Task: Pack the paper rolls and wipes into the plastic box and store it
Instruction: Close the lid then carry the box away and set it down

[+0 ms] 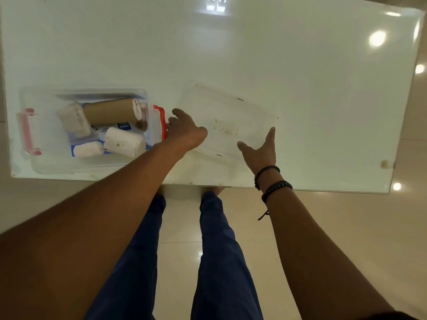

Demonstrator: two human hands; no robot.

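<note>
A clear plastic box (39, 162) with red latches stands on the table's left side. Inside lie a brown paper roll (108, 111), several white paper rolls (123, 141) and blue-and-white wipes packs (123, 126). The box's clear lid (228, 118) lies flat on the table just right of it. My left hand (184, 129) rests between the box's right red latch (163, 122) and the lid's left edge, fingers curled; whether it grips anything is hidden. My right hand (261, 150) hovers open at the lid's near right edge, fingers spread.
The glossy white table (300, 77) ends right in front of me, with its right edge near the frame's side. A small beige lump (384, 163) sits near the front right corner. My legs in blue trousers stand on the tiled floor (346, 227) below.
</note>
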